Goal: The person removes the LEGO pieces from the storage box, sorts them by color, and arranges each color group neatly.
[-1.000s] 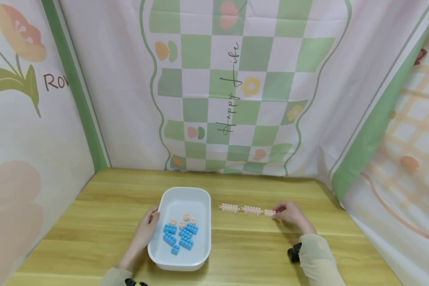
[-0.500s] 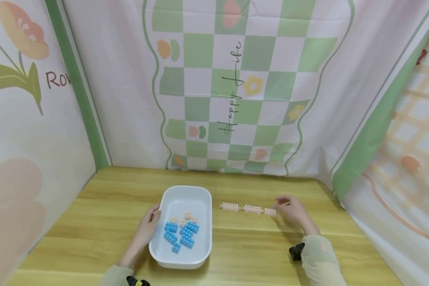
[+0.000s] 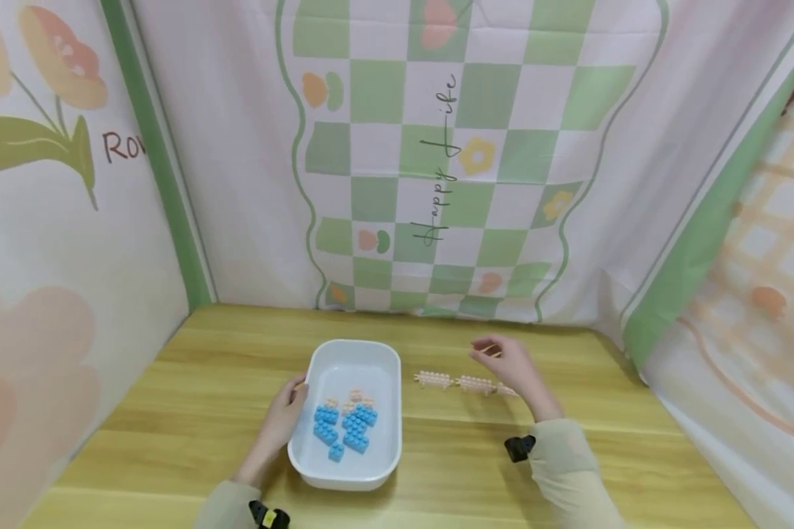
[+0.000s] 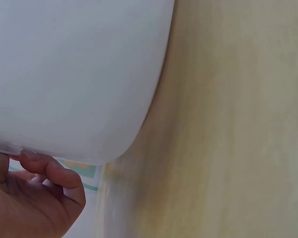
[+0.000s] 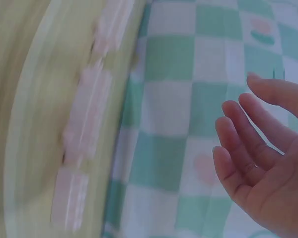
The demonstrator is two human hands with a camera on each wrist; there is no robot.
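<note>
A white plastic tub [image 3: 345, 481] stands on the table, holding several blue building bricks [image 3: 357, 438] and a few small peach ones [image 3: 356, 394]. My left hand [image 3: 281, 416] grips its left rim; in the left wrist view the curled fingers [image 4: 64, 177] meet the edge of the tub [image 4: 79, 79]. Right of the tub, peach studded brick pieces lie in a row: a left one [image 3: 433, 379], a middle one [image 3: 474, 383] and a shorter right one [image 3: 506, 390], partly behind my wrist. Above this row is my right hand [image 3: 511, 364], its relaxed fingers apart and holding nothing in the right wrist view.
The wooden table [image 3: 450, 470] runs back to a green-and-white checked curtain [image 3: 437, 250]. Printed fabric also hangs along the left [image 3: 59, 242] and right [image 3: 754, 294] sides. Dark wrist cameras sit at both sleeves.
My right hand has let go of the right end of the peach row and has risen leftward over it. My left hand stays on the tub. The head view has shifted slightly.
</note>
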